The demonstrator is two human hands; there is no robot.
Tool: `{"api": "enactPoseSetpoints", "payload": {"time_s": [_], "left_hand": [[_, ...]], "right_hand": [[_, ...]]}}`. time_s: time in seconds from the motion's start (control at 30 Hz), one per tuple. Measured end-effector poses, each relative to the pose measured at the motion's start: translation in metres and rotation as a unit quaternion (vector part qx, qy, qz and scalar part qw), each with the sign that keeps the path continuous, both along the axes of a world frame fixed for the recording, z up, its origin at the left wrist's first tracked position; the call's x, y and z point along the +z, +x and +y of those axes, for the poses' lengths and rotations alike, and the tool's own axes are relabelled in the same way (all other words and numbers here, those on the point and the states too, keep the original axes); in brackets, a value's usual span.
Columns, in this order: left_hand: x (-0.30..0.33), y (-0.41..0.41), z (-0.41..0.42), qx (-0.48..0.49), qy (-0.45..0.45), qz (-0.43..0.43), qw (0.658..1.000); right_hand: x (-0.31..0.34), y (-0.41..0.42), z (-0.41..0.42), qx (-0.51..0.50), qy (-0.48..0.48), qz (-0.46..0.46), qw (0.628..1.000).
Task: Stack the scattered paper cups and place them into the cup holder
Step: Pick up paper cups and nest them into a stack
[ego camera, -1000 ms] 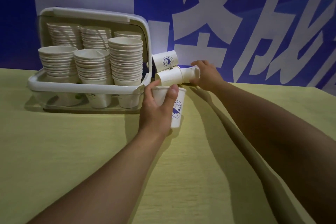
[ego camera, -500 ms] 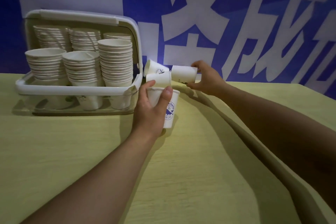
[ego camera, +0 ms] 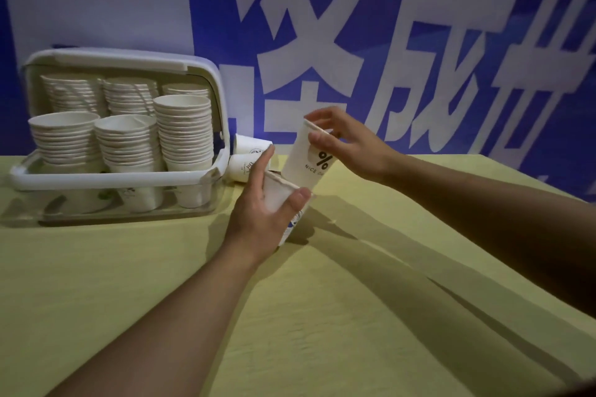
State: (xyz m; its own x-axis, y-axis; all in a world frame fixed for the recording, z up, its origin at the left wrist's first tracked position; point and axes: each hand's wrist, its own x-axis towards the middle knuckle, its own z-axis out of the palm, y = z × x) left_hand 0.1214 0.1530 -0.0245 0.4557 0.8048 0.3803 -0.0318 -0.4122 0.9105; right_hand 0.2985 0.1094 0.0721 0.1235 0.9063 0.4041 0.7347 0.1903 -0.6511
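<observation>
My left hand (ego camera: pixel 263 216) grips a white paper cup (ego camera: pixel 280 196) with a blue logo, its mouth tilted up to the right. My right hand (ego camera: pixel 350 142) pinches the rim of a second white cup (ego camera: pixel 303 159) printed with a percent sign, upright, its base just above the mouth of the left cup. Two loose cups (ego camera: pixel 250 147) lie on their sides beside the cup holder (ego camera: pixel 109 179), a white-rimmed clear box with an upright lid. Several tall stacks of cups (ego camera: pixel 183 129) stand inside the cup holder.
The yellow table (ego camera: pixel 322 316) stretches toward me. A blue wall banner (ego camera: pixel 403 42) with large white characters stands right behind the holder and the loose cups.
My right hand lifted a cup from its side off the table, turned it upright and brought it over the cup in my left hand. The camera shifted slightly.
</observation>
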Motion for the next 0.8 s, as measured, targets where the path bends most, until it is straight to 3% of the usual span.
{"api": "enactPoseSetpoints", "payload": {"time_s": [0.4, 0.7, 0.8], "left_hand": [[-0.001, -0.001, 0.007, 0.027, 0.031, 0.009, 0.999], [-0.003, 0.0, 0.011, 0.032, 0.04, -0.008, 0.999], [-0.004, -0.001, 0.011, 0.032, 0.052, -0.015, 0.998]], "right_hand": [[-0.01, -0.018, 0.015, 0.008, 0.017, 0.028, 0.999], [-0.004, -0.023, 0.014, 0.006, 0.09, 0.069, 0.994], [-0.012, -0.024, 0.012, 0.032, 0.017, 0.043, 0.998]]}}
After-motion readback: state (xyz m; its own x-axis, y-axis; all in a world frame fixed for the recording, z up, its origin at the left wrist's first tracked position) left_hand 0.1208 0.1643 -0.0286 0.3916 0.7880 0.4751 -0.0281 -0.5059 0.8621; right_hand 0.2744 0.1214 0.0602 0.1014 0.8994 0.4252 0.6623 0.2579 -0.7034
